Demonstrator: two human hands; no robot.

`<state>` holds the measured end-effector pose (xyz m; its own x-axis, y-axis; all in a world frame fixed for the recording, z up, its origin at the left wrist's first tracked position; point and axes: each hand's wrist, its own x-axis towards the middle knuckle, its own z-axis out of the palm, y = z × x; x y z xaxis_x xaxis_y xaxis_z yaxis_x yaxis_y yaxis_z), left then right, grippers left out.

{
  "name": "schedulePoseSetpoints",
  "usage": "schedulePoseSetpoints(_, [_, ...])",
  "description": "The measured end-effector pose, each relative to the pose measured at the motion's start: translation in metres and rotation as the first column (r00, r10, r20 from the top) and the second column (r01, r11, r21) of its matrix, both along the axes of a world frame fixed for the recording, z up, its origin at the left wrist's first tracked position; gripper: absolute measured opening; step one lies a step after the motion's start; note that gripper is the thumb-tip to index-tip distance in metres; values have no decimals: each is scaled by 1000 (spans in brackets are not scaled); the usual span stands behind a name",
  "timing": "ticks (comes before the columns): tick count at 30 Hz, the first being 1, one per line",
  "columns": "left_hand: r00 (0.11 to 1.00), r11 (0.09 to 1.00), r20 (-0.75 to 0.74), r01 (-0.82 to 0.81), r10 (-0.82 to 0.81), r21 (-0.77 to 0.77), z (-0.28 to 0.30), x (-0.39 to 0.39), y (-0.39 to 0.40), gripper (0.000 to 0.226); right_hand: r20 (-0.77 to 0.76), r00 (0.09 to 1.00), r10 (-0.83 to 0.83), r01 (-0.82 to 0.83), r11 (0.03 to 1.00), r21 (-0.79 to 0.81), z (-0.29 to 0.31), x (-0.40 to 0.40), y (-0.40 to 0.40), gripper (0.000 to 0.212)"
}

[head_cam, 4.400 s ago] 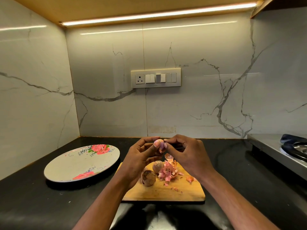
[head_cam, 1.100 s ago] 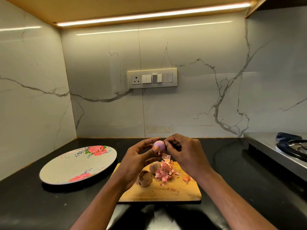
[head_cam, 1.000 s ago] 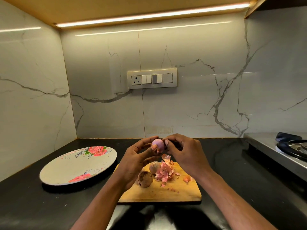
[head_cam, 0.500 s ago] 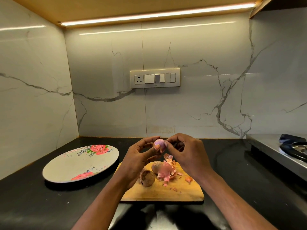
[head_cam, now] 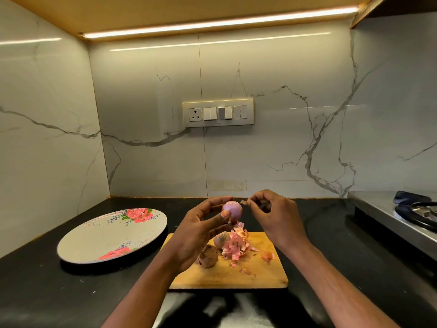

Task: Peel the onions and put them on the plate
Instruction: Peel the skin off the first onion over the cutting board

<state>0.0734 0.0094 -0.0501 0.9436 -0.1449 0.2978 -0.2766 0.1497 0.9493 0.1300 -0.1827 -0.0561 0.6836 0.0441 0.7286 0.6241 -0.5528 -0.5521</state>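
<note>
Left hand (head_cam: 197, 229) has its fingers and thumb curled round a mostly peeled pink onion (head_cam: 233, 210), held up above the cutting board (head_cam: 267, 273). Right hand (head_cam: 275, 215), just beside it, pinches a tiny scrap of skin (head_cam: 243, 201) between thumb and fingertip, pulled slightly clear of the onion. Right under the hands on the board: two unpeeled onions, one pale (head_cam: 221, 239) and one brown (head_cam: 208, 256), plus a pile of pink peels (head_cam: 235, 248). Off past the left hand sits the floral plate (head_cam: 94, 242) on the black counter (head_cam: 35, 292), nothing on it yet. Stove (head_cam: 402, 214) is way out past the right hand.
</note>
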Motion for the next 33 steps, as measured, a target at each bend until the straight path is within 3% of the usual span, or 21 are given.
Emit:
schedulePoseSetpoints(6, [1000, 998, -4, -22, 22, -60, 1, 0, 1, 37, -97, 988, 118, -129, 984, -123, -3, -2, 5, 12])
schedulePoseSetpoints(14, [997, 996, 8, -75, 75, -49, 0, 2, 1, 43, -57, 972, 230, -228, 973, 44, 4, -9, 9, 19])
schedulePoseSetpoints(24, [994, 994, 5, -106, 106, -34, -1, 3, 1, 41, -7, 978, 208, -208, 978, -11, 3, -13, 12, 19])
schedulePoseSetpoints(33, [996, 996, -8, -87, 86, -38, -1, 2, 2, 40, -35, 977, 209, -206, 976, 67, 1, -14, 15, 12])
